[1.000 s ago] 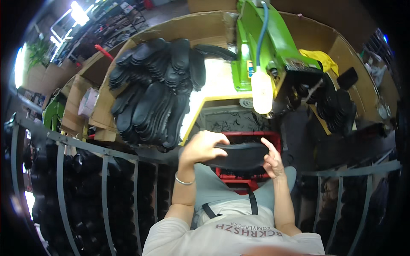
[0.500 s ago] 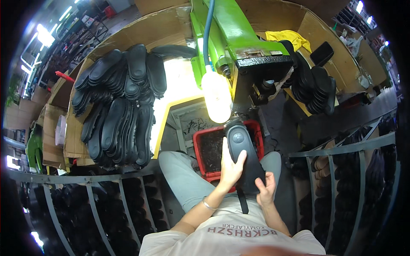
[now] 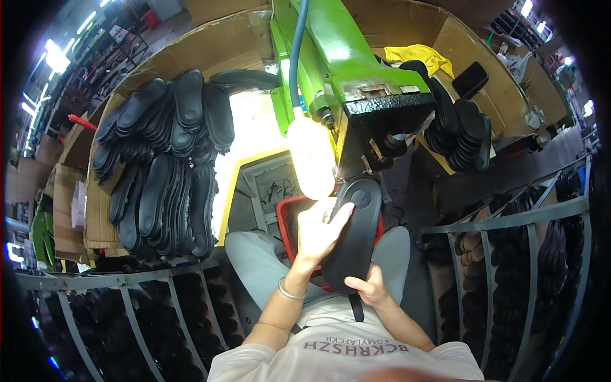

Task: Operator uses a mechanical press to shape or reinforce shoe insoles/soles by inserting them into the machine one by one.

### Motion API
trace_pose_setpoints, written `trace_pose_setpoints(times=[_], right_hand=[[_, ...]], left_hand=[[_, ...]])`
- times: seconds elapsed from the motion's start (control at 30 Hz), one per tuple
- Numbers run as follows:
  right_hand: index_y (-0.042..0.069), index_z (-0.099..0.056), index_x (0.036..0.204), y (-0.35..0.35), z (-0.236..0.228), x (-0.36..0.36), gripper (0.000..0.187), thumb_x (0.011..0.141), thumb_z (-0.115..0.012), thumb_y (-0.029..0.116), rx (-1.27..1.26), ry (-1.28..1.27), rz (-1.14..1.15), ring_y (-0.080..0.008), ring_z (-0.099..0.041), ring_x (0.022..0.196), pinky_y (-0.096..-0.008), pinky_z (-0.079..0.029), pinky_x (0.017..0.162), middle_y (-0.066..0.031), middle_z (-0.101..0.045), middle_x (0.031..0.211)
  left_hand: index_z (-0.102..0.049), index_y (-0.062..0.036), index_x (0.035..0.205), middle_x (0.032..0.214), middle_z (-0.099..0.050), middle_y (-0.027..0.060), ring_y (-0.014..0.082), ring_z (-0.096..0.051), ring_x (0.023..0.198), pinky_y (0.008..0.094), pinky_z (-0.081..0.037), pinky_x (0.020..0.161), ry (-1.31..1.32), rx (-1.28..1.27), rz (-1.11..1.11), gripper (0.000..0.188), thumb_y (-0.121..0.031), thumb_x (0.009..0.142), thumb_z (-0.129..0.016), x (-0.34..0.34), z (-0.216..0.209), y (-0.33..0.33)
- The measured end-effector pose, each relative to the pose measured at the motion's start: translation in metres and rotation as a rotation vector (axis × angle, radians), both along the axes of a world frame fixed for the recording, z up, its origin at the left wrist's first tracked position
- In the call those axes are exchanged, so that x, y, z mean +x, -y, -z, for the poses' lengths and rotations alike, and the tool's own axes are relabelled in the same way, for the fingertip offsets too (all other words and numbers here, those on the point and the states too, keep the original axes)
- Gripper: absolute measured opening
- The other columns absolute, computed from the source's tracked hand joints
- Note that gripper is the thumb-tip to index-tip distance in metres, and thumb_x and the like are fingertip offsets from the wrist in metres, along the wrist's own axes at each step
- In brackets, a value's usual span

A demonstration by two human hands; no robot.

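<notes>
A black shoe sole (image 3: pixel 354 232) is held between my two hands, its round far end just under the head of a green trimming machine (image 3: pixel 366 57). My left hand (image 3: pixel 315 232) grips its left edge near the far end, thumb on the upper face and fingers partly hidden. At the near end my right hand (image 3: pixel 370 288) is closed on the right edge, thumb on top and fingers underneath. A glowing lamp (image 3: pixel 310 159) hangs close to my left hand. Below the sole sits a red bin (image 3: pixel 284 219), mostly covered by hands and sole.
Stacks of black soles (image 3: pixel 168 197) lie on the lit table at the left. More soles (image 3: pixel 468 130) are piled right of the machine, near a yellow cloth (image 3: pixel 420 58). Cardboard walls (image 3: pixel 235 41) surround the table. Metal racks (image 3: pixel 509 224) with soles flank me.
The sole has swung round, its far end now leaning right instead of left. My left hand has shifted left and farther up its edge; my right hand has moved slightly left. The whole view has shifted a little.
</notes>
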State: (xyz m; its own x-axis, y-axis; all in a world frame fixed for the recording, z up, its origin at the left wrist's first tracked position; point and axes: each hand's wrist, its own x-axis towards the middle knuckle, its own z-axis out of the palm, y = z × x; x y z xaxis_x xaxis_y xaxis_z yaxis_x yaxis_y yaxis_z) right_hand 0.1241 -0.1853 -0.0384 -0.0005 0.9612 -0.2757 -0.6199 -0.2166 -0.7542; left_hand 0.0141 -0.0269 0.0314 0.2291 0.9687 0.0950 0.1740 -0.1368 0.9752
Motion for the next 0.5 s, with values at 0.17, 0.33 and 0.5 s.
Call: trace_pose_setpoints(times=[0.17,0.33,0.5], right_hand=[[-0.005,-0.055,0.116,0.016,-0.009,0.033,0.047,0.071,-0.069,-0.004,-0.069,0.060,0.262,-0.0201,-0.061,0.103,-0.0325,-0.049,0.091,-0.0130,-0.063,0.111],[-0.002,-0.056,0.110,-0.010,-0.023,0.098,0.039,0.072,-0.065,-0.002,-0.031,0.183,0.538,-0.0210,-0.062,0.097,-0.0331,-0.050,0.088,-0.0114,-0.063,0.106],[-0.004,-0.052,0.118,-0.073,-0.048,0.148,0.040,0.080,-0.063,0.002,0.086,0.183,0.583,-0.0220,-0.062,0.097,-0.0334,-0.050,0.089,-0.0123,-0.062,0.108]], left_hand=[[-0.062,-0.0006,0.091,0.070,-0.055,-0.0052,0.0001,-0.044,0.060,0.0157,-0.035,0.052,0.076,-0.202,-0.053,0.009,-0.004,0.087,-0.069,0.002,0.027,0.022],[-0.054,0.0007,0.109,0.100,-0.062,0.0069,0.0073,-0.059,0.079,0.0199,-0.050,0.065,0.556,-0.267,0.031,0.025,0.001,0.087,-0.067,0.021,0.023,0.019],[-0.058,0.0015,0.107,0.100,-0.064,0.0078,0.0103,-0.060,0.086,0.0230,-0.051,0.071,0.626,-0.232,0.058,0.026,-0.004,0.085,-0.069,0.031,0.013,0.010]])
